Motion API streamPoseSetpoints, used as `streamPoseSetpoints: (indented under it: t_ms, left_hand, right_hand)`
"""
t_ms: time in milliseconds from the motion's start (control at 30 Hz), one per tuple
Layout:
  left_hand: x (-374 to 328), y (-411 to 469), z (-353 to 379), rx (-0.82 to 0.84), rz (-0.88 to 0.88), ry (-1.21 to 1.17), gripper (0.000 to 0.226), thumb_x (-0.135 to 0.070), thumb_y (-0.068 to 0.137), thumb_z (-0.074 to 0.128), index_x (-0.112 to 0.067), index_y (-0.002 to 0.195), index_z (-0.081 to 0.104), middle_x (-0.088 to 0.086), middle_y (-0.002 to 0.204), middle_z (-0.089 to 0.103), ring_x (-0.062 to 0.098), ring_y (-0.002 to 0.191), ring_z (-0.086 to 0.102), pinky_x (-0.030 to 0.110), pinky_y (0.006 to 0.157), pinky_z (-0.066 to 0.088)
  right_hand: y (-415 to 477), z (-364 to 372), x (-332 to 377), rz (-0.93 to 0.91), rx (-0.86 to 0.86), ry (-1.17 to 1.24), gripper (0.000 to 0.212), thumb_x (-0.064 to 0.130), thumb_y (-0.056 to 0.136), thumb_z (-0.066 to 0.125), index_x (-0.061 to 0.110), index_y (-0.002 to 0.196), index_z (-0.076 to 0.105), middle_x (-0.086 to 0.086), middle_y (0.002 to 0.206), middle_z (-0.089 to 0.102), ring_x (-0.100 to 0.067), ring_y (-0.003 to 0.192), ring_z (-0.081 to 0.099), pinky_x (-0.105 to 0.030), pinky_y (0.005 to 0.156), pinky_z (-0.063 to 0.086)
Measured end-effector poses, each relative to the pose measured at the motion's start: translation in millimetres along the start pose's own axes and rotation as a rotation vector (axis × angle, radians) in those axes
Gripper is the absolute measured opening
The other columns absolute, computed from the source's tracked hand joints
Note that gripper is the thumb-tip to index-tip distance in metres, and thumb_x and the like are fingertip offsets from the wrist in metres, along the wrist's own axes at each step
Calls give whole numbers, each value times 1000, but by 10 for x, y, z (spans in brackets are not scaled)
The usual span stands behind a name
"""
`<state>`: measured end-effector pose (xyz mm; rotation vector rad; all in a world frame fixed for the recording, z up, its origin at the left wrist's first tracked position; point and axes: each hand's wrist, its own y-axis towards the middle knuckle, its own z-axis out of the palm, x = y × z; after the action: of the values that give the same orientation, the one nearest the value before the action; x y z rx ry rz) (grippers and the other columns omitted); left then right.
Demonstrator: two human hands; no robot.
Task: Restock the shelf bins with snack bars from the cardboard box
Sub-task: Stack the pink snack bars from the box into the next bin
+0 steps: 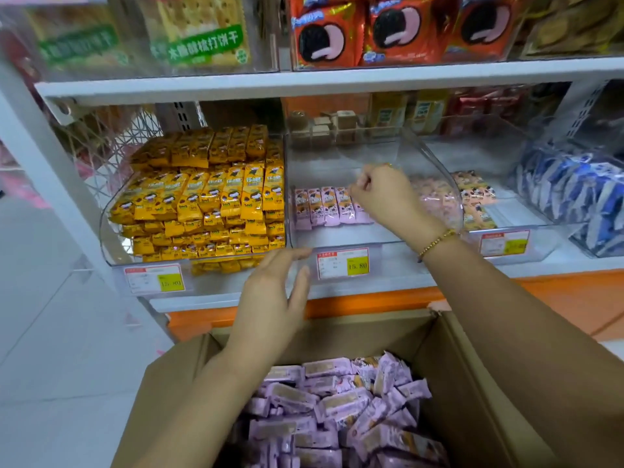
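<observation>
A cardboard box (472, 376) stands open below me, filled with several purple snack bars (334, 403). On the shelf a clear middle bin (341, 236) holds a short row of purple bars (320, 206) standing on end. My right hand (385, 197) reaches inside that bin, fingers curled at the right end of the row; whether it grips a bar I cannot tell. My left hand (277, 292) rests with spread fingers against the bin's front lip, holding nothing.
A full bin of yellow snack packs (209, 194) sits to the left. Right of the middle bin are pink packs (472, 197) and blue packs (567, 197). Price tags (342, 263) hang on the bin fronts. A shelf above carries cracker and cookie packs.
</observation>
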<state>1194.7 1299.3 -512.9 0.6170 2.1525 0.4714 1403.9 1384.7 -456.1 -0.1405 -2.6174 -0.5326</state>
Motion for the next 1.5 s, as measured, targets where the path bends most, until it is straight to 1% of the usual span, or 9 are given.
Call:
streamPoseSetpoints:
  t_ms: [267,433,567,733,867,1067,1233,1367,1500]
  left_hand:
    - [124,-479,-175,207,-370,3,19,-13,90,59,-26,77,59,-11,77,64,3,74,60,15,64,40]
    - [181,-966,-364,345,-457,193,12,-10,91,56,-14,98,64,-5,94,66,13,92,62,-3,61,32]
    - [362,-1349,-481,456,-504,374,21,-18,94,52,-15,111,64,6,106,69,20,96,63,17,67,37]
    - [544,-1752,-577,603,-485,609,28,-19,96,46,-10,121,53,14,111,63,29,92,62,34,70,41]
    - [582,-1820,-605,558,-477,573,27,-15,94,49,-8,119,55,15,116,58,32,85,63,33,63,41]
    - [595,-1789,-542,513,-549,372,24,-11,90,56,-10,113,63,5,103,68,18,93,62,21,74,42]
    - [499,-1556,-387,535,-816,-38,29,-8,88,61,-27,66,69,-5,76,67,11,73,63,23,70,49]
    - [275,-1349,-275,650,-1172,-552,28,-28,92,59,-1,100,65,20,102,70,26,92,70,30,80,57]
    - [118,-1180,-199,705,-1260,-761,59,-46,79,59,3,114,59,21,105,68,28,95,68,33,85,56]
  right_hand:
    - [-1277,105,41,-197,308,240,16,26,87,66,15,77,59,6,68,56,-4,60,47,-15,58,37]
    - [-1717,707,-483,66,724,42,25,29,89,65,8,102,62,-3,97,63,-20,93,59,-27,74,44]
    - [-2038,1023,-832,170,1035,-172,55,28,88,68,7,134,47,-9,138,48,-26,122,48,-25,89,38]
    - [-2529,1236,-1195,143,1315,-260,89,31,75,80,10,145,28,-6,148,35,-25,132,39,-25,93,40]
    - [-2924,1394,-1435,87,1170,-252,98,28,68,85,12,144,25,-9,149,34,-27,131,40,-33,100,42]
    - [-2828,1346,-1317,30,985,-185,78,28,75,78,2,135,36,-13,132,46,-25,120,47,-23,77,33]
    - [-2595,930,-790,-170,908,47,74,19,78,77,16,142,37,-3,134,48,-20,119,46,-23,81,34]
    - [-2524,567,-352,-487,775,65,73,-4,73,65,29,134,43,7,129,46,-16,115,42,-32,82,41]
    - [-2573,288,-103,-763,549,-47,83,-18,61,54,33,126,46,5,135,42,-19,122,40,-18,48,28]
